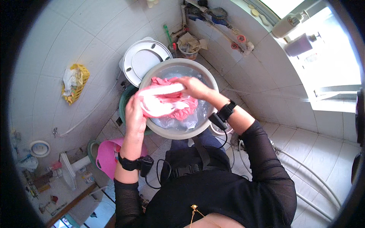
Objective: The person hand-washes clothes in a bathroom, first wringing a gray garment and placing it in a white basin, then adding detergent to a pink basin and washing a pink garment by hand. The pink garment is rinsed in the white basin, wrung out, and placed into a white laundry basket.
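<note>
A pink garment with white lining (pixel 168 98) is stretched between my two hands above a round pale basin (pixel 180 136). My left hand (pixel 134 115) grips its left edge at the basin's rim. On the other side, my right hand (pixel 195 87) holds the end of a thick white band of the cloth. Part of the garment hangs bunched over the water (pixel 204 109). Whitish, translucent material (pixel 189 122) shows in the basin below it; what it is I cannot tell.
Behind the basin are a round white lid (pixel 141 61) and a waste bin with crumpled paper (pixel 188 47). A pink tub (pixel 107 158) stands at left near a sink counter (pixel 85 189). Pump bottles (pixel 300 44) line the windowsill. Cables hang from both wrist straps.
</note>
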Motion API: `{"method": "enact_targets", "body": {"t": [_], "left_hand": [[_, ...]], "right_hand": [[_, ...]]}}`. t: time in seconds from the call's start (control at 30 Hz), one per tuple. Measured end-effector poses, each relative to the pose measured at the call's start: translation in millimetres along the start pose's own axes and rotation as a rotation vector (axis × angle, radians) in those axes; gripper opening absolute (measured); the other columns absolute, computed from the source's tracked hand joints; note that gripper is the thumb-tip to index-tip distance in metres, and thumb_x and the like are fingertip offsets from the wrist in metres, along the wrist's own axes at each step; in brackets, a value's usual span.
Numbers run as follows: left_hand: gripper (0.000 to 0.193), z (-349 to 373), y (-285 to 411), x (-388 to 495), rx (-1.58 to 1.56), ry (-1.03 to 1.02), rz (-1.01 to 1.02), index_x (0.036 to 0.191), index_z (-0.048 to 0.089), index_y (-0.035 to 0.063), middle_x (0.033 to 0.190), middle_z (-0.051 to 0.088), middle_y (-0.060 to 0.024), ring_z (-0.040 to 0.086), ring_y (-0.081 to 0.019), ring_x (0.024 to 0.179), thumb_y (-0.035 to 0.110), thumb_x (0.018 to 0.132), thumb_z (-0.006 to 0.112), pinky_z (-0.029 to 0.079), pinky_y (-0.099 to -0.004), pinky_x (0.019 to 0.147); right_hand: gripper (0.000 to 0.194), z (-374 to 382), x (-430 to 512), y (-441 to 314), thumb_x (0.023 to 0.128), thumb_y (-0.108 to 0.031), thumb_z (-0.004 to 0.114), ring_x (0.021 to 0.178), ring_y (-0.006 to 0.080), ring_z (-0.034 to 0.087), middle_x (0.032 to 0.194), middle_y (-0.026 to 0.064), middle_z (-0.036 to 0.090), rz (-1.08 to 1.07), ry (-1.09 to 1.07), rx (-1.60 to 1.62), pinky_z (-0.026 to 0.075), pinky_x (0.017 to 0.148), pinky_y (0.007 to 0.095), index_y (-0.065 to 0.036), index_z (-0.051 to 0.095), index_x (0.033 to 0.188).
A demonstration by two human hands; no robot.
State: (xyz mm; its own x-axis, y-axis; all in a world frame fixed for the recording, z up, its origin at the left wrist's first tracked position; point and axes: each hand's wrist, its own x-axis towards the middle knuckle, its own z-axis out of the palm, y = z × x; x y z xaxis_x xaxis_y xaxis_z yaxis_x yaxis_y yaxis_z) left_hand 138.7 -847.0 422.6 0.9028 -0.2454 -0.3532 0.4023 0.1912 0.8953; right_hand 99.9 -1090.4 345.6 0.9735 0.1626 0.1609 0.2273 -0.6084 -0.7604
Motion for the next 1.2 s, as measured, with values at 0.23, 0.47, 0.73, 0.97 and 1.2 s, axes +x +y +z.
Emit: {"method": "enact_targets", "body": {"t": [0.23,0.47,0.73,0.97,1.2], "left_hand": [[0.028,-2,-48,2,0.041,0.159,-0.246,0.110,0.056,-0.0069,0.104,0.062,-0.0133,0.063,-0.0216,0.093,0.011,0.090,0.048,0.053,-0.0319,0.080],[0.031,0,-34,-15,0.042,0.189,-0.214,0.114,0.053,-0.0079,0.111,0.060,-0.0157,0.061,-0.0240,0.102,0.013,0.091,0.049,0.053,-0.0371,0.085],[0.037,-10,-16,-34,-0.060,0.265,-0.351,0.121,0.049,-0.0066,0.120,0.058,-0.0156,0.058,-0.0257,0.109,0.013,0.090,0.048,0.049,-0.0388,0.092],[0.032,-39,-15,-51,-0.065,0.335,-0.311,0.116,0.051,-0.0067,0.115,0.059,-0.0167,0.061,-0.0245,0.102,0.012,0.091,0.050,0.052,-0.0367,0.086],[0.030,-70,-24,-72,0.189,0.185,-0.274,0.117,0.053,-0.0070,0.111,0.061,-0.0129,0.061,-0.0184,0.100,0.012,0.095,0.050,0.049,-0.0304,0.086]], "right_hand": [[0.077,94,-67,81,0.068,-0.033,0.076,0.106,0.0376,0.057,0.115,0.0219,0.058,0.185,-0.449,-0.001,0.045,0.091,0.0428,-0.006,0.043,0.132],[0.092,139,-89,83,0.061,-0.032,0.081,0.119,0.0384,0.046,0.124,0.0223,0.046,0.130,-0.356,0.051,0.039,0.099,0.0442,-0.003,0.034,0.134],[0.063,159,-85,70,0.075,-0.022,0.067,0.107,0.0377,0.054,0.115,0.0215,0.052,0.232,-0.342,-0.014,0.043,0.091,0.0458,-0.003,0.039,0.128],[0.039,151,-81,69,0.075,-0.015,0.066,0.094,0.0363,0.061,0.098,0.0197,0.061,0.059,-0.118,0.141,0.049,0.081,0.0431,-0.003,0.052,0.109],[0.034,140,-93,70,0.078,-0.013,0.063,0.089,0.0356,0.060,0.095,0.0148,0.058,-0.104,-0.266,0.138,0.049,0.079,0.0432,-0.006,0.054,0.109]]}}
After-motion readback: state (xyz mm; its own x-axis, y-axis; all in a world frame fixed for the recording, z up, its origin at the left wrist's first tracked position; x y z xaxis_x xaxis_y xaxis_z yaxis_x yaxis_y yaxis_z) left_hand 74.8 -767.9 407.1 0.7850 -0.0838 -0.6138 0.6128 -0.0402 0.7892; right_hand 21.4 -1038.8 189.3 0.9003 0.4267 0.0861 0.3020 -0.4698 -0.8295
